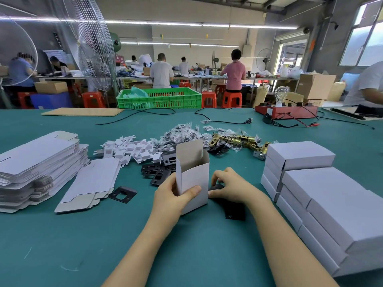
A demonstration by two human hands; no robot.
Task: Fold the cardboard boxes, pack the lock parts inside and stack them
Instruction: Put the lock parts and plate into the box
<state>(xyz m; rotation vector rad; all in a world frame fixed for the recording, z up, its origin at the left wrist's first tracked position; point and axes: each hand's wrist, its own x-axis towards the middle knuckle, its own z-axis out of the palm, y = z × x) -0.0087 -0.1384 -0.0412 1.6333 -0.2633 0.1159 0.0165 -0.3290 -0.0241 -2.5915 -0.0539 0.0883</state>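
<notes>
Black part [216, 186] half-hidden by right hand [230, 187]

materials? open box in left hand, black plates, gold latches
Open box: thin paperboard, matte white outside, grey-brown inside where the flap shows. Black plates: likely stamped metal with a matte black coating; flat, with crisp rectangular cutouts. Gold latches: metal with a shiny brass-coloured finish; bright glints, though solid brass or plating cannot be told.
</notes>
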